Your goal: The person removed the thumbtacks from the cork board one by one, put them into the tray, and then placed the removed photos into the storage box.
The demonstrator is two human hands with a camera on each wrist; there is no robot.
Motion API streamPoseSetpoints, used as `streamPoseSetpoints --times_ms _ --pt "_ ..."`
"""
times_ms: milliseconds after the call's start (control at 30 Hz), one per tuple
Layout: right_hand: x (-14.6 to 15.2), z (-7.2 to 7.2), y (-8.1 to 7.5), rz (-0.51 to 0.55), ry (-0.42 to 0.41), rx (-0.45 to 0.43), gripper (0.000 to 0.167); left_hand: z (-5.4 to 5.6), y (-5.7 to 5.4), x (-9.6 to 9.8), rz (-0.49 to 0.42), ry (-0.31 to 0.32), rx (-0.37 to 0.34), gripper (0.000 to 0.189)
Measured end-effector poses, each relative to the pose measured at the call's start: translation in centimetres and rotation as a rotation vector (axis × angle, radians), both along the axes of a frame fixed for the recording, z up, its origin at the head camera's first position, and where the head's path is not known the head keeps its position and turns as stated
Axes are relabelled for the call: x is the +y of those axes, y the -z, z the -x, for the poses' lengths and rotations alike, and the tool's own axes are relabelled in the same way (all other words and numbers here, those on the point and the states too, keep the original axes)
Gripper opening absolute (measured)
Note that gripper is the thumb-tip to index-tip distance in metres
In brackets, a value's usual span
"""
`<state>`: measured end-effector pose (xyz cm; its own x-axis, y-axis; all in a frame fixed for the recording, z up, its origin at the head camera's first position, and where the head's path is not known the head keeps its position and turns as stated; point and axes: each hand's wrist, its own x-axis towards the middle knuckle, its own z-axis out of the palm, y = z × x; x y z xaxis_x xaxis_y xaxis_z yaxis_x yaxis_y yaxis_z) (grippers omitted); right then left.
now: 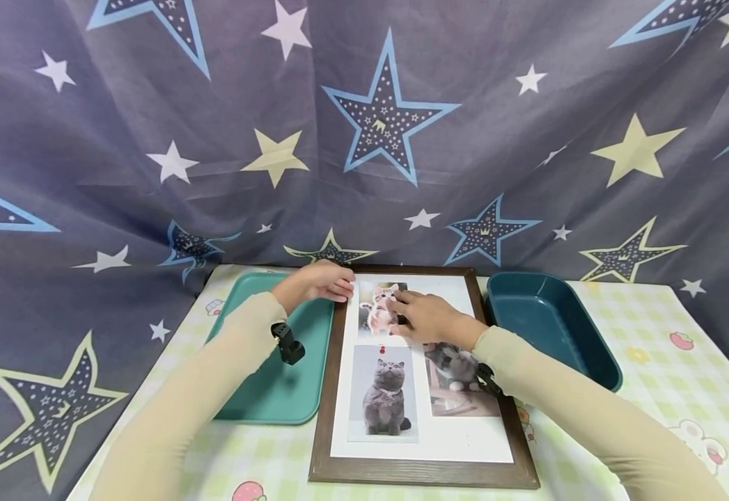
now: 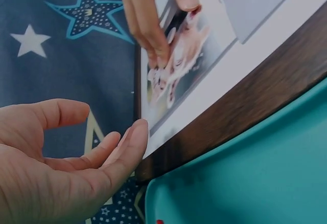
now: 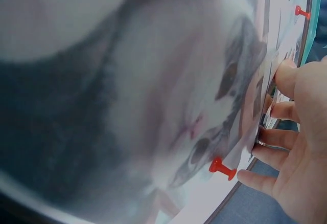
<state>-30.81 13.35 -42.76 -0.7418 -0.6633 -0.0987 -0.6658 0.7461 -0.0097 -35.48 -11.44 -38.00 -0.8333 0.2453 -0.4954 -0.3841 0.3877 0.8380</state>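
A brown wooden frame with a white board lies on the table and bears three cat photos. My right hand rests with spread fingers on the upper-left photo of a light kitten, covering part of it. Below is a photo of a sitting grey cat, with a red push pin at its top. The grey-and-white cat photo sits partly under my right forearm; another red push pin is in it. My left hand, fingers loosely bent and holding nothing, is at the frame's upper-left corner.
A flat green tray lies left of the frame, partly under my left arm; a small red piece shows in it. On the right stands a deep teal bin. A checked tablecloth covers the table, with a star-patterned curtain behind.
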Motion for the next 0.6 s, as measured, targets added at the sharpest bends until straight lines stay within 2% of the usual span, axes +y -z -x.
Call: streamPoseSetpoints --times_ms 167,300,400,600 --pt "0.1 0.2 0.1 -0.002 -0.003 -0.003 0.059 -0.3 0.7 0.2 -0.004 0.017 -0.008 0.042" --pt "0.0 0.2 0.2 -0.005 0.005 -0.012 0.059 -0.5 1.2 0.3 -0.009 0.024 -0.016 0.044" --pt "0.0 0.1 0.1 -0.004 0.003 -0.012 0.059 -0.8 1.4 0.6 -0.001 0.015 -0.030 0.049" --pt "0.1 0.1 -0.1 0.010 -0.005 0.001 0.060 -0.9 1.4 0.9 0.016 0.028 -0.036 0.049"
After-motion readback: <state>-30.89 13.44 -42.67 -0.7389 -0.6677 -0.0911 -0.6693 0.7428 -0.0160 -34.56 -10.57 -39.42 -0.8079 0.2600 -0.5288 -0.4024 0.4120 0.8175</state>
